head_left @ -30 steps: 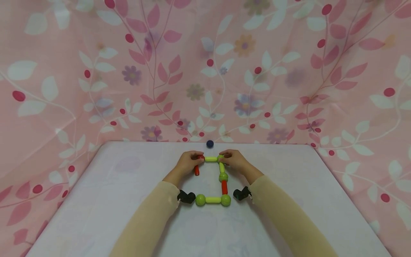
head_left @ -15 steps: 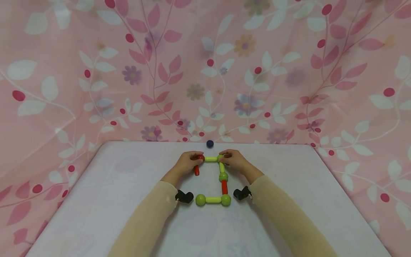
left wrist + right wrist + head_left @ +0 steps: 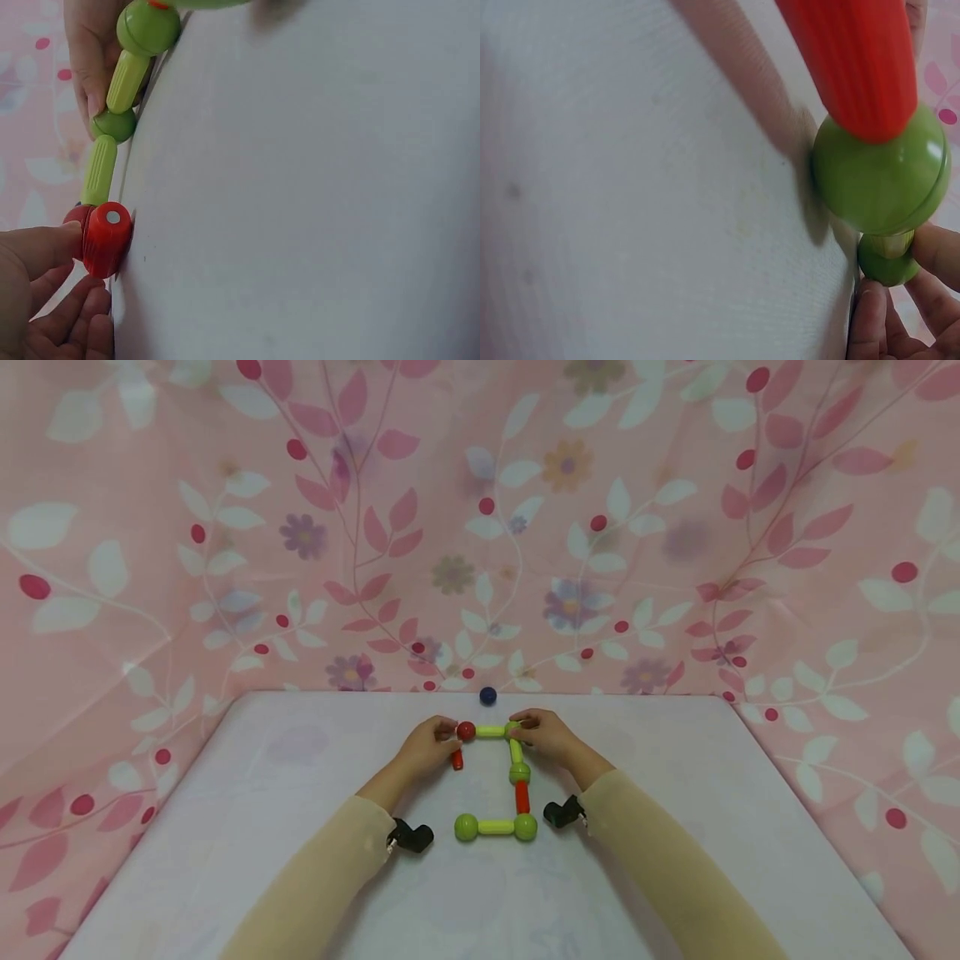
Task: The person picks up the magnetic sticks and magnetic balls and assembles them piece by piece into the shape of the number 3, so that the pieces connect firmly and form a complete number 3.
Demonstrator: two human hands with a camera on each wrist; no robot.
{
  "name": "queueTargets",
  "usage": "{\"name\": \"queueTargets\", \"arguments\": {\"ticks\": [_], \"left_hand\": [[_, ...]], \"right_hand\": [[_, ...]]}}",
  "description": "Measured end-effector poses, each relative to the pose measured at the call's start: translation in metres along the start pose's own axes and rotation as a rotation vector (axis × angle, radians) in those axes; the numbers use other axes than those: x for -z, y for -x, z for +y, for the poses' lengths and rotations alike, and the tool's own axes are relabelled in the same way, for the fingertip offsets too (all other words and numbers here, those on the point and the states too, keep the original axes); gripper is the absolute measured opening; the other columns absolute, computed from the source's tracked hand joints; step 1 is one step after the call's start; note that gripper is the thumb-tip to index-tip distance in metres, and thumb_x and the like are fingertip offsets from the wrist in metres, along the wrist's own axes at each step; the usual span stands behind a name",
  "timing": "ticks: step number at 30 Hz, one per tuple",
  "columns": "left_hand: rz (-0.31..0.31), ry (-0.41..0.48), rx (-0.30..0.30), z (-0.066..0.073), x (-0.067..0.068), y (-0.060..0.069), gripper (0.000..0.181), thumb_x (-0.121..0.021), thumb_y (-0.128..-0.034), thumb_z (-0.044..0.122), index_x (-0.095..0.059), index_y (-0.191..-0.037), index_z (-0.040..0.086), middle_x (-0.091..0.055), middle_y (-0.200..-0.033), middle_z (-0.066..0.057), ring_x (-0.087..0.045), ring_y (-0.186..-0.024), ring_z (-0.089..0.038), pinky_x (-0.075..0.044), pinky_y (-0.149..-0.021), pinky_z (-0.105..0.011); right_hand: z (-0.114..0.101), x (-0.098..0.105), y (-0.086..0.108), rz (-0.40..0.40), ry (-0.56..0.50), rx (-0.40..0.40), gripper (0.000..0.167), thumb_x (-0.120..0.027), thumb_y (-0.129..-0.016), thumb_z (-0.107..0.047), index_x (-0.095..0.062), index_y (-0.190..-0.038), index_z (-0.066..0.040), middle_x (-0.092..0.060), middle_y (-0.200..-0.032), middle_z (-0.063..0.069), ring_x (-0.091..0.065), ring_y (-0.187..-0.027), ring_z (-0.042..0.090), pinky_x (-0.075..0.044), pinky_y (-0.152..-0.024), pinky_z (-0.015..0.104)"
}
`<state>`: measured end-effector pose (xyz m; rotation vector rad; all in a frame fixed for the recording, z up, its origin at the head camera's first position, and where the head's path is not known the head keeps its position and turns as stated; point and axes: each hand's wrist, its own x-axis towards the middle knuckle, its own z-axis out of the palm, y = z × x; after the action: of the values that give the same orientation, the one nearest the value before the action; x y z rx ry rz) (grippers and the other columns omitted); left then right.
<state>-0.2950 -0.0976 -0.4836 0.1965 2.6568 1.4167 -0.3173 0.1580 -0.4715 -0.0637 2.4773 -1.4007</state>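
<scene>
Toy balls and magnetic-tipped rods form an open frame on the table. At its far left corner is a red ball (image 3: 467,731) bearing a red rod (image 3: 107,244) with a silvery end. My left hand (image 3: 427,747) is just left of this corner; its thumb touches the red ball in the left wrist view, the other fingers spread loosely apart below. A yellow-green rod (image 3: 491,732) links the red ball to the far right green ball (image 3: 887,264). My right hand (image 3: 551,735) pinches that green ball. Another green ball (image 3: 520,773) sits nearer along the right side.
A second red rod (image 3: 522,797) continues the right side to a near green ball (image 3: 525,827). A rod (image 3: 496,827) joins it to another green ball (image 3: 466,827). A dark blue ball (image 3: 488,696) lies by the table's (image 3: 300,860) far edge, before a floral curtain (image 3: 450,527).
My left hand has loosened its hold on the red ball and drawn slightly left, its forearm moving left too. The right hand stays in place, and the frame keeps its shape.
</scene>
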Motion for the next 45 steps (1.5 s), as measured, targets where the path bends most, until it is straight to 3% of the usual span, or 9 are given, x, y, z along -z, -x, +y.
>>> {"name": "queueTargets", "arguments": {"ticks": [4, 10, 16, 24, 34, 45], "left_hand": [[-0.015, -0.046, -0.025, -0.002, 0.003, 0.004, 0.027, -0.072, -0.0929, 0.018, -0.063, -0.117, 0.009, -0.064, -0.123, -0.011, -0.057, -0.12, -0.029, -0.043, -0.104, -0.045], [-0.048, -0.124, -0.142, -0.008, 0.008, 0.011, 0.009, -0.071, -0.0937, 0.015, -0.074, -0.102, 0.015, -0.066, -0.114, -0.006, -0.059, -0.109, -0.026, -0.044, -0.099, -0.046], [-0.099, -0.163, -0.175, -0.005, 0.016, 0.018, 0.011, -0.072, -0.0935, 0.017, -0.077, -0.104, 0.019, -0.068, -0.117, 0.001, -0.059, -0.11, -0.022, -0.046, -0.098, -0.045], [-0.143, -0.186, -0.234, -0.011, 0.02, 0.018, 0.017, -0.08, -0.0864, 0.015, -0.078, -0.103, 0.017, -0.067, -0.105, 0.003, -0.058, -0.096, -0.015, -0.047, -0.089, -0.038], [-0.192, -0.199, -0.22, -0.007, 0.02, 0.022, 0.024, -0.078, -0.0877, 0.013, -0.074, -0.112, 0.015, -0.065, -0.117, -0.001, -0.057, -0.106, -0.02, -0.045, -0.099, -0.042], [-0.194, -0.218, -0.199, -0.01, 0.02, 0.022, 0.016, -0.077, -0.0887, 0.015, -0.075, -0.103, 0.02, -0.065, -0.102, 0.005, -0.055, -0.094, -0.017, -0.046, -0.091, -0.039]], "right_hand": [[-0.001, 0.002, 0.001, -0.005, -0.001, 0.005, 0.037, -0.071, -0.095, -0.027, -0.065, -0.129, -0.013, -0.062, -0.128, 0.012, -0.058, -0.111, 0.026, -0.048, -0.094, 0.04], [0.0, 0.0, 0.0, -0.011, 0.01, 0.008, 0.038, -0.071, -0.095, -0.027, -0.064, -0.13, -0.013, -0.059, -0.132, 0.013, -0.055, -0.117, 0.028, -0.047, -0.098, 0.042], [0.0, -0.001, 0.0, 0.0, 0.033, -0.001, 0.038, -0.071, -0.095, -0.028, -0.065, -0.129, -0.014, -0.057, -0.135, 0.014, -0.054, -0.12, 0.029, -0.046, -0.101, 0.044], [-0.004, -0.001, 0.003, 0.002, 0.032, 0.004, 0.037, -0.071, -0.095, -0.027, -0.065, -0.129, -0.014, -0.058, -0.134, 0.014, -0.055, -0.119, 0.029, -0.046, -0.1, 0.043], [-0.002, 0.0, 0.001, 0.0, 0.027, -0.007, 0.037, -0.07, -0.095, -0.028, -0.064, -0.13, -0.014, -0.057, -0.136, 0.013, -0.054, -0.12, 0.029, -0.046, -0.1, 0.044], [-0.005, -0.002, 0.003, 0.004, 0.035, -0.022, 0.037, -0.071, -0.095, -0.026, -0.064, -0.13, -0.014, -0.056, -0.136, 0.014, -0.053, -0.121, 0.029, -0.046, -0.101, 0.043]]}}
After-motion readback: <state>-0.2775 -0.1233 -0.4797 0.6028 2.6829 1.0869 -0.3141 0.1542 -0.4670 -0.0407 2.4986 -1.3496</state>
